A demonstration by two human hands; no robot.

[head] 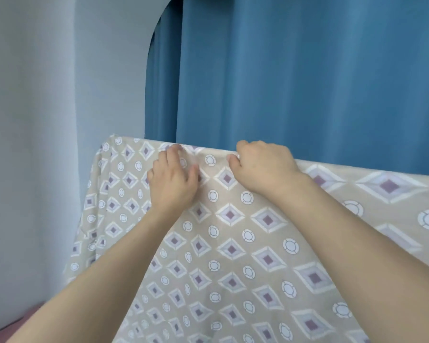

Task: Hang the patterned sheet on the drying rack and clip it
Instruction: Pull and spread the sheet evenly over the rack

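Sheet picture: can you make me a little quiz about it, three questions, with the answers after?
1. True or false: the sheet is already draped over something.
2. What hangs behind it? A) blue curtain B) red door C) mirror
3. Fill in: the right hand grips the sheet's top ____.

Key: 1 true. 2 A. 3 edge. The left hand rests on the sheet beside it; no clip shows.

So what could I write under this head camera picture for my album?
Two hands, left and right, hold the patterned sheet along its top fold, before a blue curtain.
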